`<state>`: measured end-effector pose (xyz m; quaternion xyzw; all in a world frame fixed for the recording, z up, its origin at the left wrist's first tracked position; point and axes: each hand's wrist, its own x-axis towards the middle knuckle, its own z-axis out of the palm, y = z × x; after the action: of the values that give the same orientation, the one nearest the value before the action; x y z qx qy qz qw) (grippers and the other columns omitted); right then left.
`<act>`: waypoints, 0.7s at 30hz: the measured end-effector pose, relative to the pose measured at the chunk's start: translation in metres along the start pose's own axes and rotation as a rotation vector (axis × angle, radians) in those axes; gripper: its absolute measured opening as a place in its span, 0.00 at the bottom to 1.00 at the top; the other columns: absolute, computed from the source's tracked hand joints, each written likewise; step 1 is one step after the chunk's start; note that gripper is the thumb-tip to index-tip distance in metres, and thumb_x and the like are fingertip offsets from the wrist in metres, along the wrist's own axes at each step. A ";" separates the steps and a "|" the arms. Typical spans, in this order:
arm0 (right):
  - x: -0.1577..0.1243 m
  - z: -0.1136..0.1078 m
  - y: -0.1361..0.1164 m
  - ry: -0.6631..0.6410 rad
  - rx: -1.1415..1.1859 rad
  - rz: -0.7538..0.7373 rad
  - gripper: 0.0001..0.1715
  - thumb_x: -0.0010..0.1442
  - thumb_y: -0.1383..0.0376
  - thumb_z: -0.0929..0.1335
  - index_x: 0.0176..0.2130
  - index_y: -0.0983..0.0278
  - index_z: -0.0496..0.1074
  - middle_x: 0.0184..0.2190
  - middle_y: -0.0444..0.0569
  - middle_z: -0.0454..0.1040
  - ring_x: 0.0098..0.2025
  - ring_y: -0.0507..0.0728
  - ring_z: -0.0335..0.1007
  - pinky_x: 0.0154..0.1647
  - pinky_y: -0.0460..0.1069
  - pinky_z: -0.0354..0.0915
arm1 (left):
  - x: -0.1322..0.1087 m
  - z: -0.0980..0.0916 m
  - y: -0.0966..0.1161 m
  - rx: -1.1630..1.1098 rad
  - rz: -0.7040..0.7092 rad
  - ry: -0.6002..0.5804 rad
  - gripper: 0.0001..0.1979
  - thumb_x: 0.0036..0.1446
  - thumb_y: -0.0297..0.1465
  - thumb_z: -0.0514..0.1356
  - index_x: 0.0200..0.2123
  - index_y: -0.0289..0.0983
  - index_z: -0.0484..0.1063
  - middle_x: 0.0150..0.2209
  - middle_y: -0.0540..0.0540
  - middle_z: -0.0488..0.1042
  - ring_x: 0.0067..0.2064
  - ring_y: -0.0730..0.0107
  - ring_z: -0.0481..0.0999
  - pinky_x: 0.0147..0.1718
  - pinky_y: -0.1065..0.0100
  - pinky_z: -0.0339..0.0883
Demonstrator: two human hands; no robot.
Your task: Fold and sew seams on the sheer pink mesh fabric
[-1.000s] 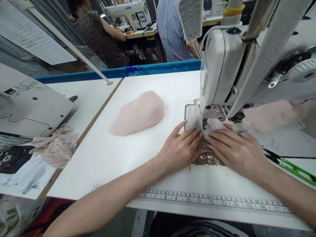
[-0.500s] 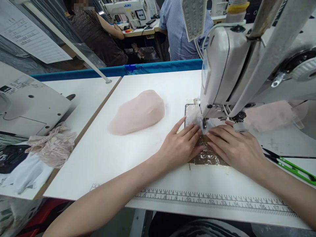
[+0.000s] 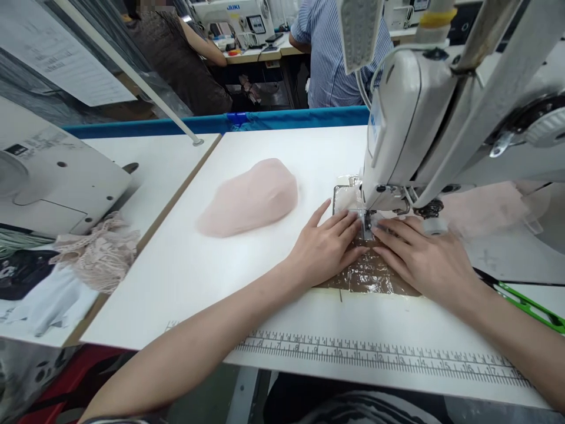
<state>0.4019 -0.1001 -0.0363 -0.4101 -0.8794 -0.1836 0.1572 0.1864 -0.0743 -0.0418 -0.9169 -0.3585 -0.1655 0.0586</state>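
My left hand (image 3: 324, 244) lies flat just left of the sewing machine's presser foot (image 3: 368, 222), its fingers outstretched and the index finger spread away. On the other side of the foot, my right hand (image 3: 424, 250) rests with fingers extended, their tips close to the needle area. A thin, sheer whitish piece of fabric (image 3: 353, 203) shows at the needle plate, partly hidden by my left fingers. Both hands lie over the edges of a brown patch covered with clear tape (image 3: 371, 274). The machine head (image 3: 397, 123) stands above my right hand.
A pale pink fabric piece (image 3: 251, 200) lies left of my hands, and more pink fabric (image 3: 485, 206) lies behind the right hand. Green-handled snips (image 3: 529, 306) sit by my right forearm. A printed ruler (image 3: 353, 352) runs along the front edge. Two people work beyond the blue cloth edge (image 3: 300, 118).
The camera view has shifted slightly. Less whitish fabric shows around the presser foot, and more of the brown taped patch is visible between my hands, which stay beside the foot.
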 end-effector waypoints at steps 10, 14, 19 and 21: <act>-0.007 0.014 0.004 0.130 0.010 -0.010 0.22 0.69 0.62 0.56 0.46 0.66 0.74 0.38 0.55 0.77 0.42 0.60 0.72 0.56 0.61 0.55 | -0.004 -0.004 0.004 0.099 -0.051 0.061 0.22 0.63 0.44 0.54 0.52 0.34 0.67 0.49 0.43 0.71 0.52 0.60 0.68 0.62 0.51 0.49; -0.006 0.012 0.003 0.172 0.061 0.000 0.20 0.68 0.62 0.57 0.44 0.62 0.75 0.39 0.52 0.77 0.43 0.59 0.72 0.57 0.61 0.56 | -0.008 -0.010 0.016 0.204 -0.049 0.027 0.16 0.61 0.37 0.58 0.46 0.29 0.69 0.37 0.42 0.71 0.41 0.60 0.72 0.53 0.54 0.63; -0.004 0.006 -0.003 0.234 0.133 0.010 0.19 0.68 0.64 0.57 0.44 0.64 0.75 0.41 0.50 0.77 0.43 0.57 0.72 0.58 0.59 0.57 | -0.020 -0.023 0.039 0.109 0.126 -0.090 0.13 0.63 0.22 0.49 0.49 0.31 0.66 0.36 0.42 0.72 0.35 0.64 0.73 0.31 0.65 0.68; -0.005 0.006 -0.006 0.223 0.205 0.015 0.19 0.68 0.66 0.57 0.44 0.63 0.74 0.44 0.49 0.76 0.44 0.56 0.72 0.57 0.59 0.59 | -0.023 -0.032 0.045 -0.081 0.139 -0.152 0.14 0.62 0.23 0.51 0.51 0.36 0.65 0.38 0.46 0.73 0.35 0.67 0.74 0.31 0.68 0.69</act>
<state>0.3991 -0.1046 -0.0446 -0.3756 -0.8675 -0.1362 0.2964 0.1923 -0.1295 -0.0191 -0.9511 -0.2904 -0.1054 0.0056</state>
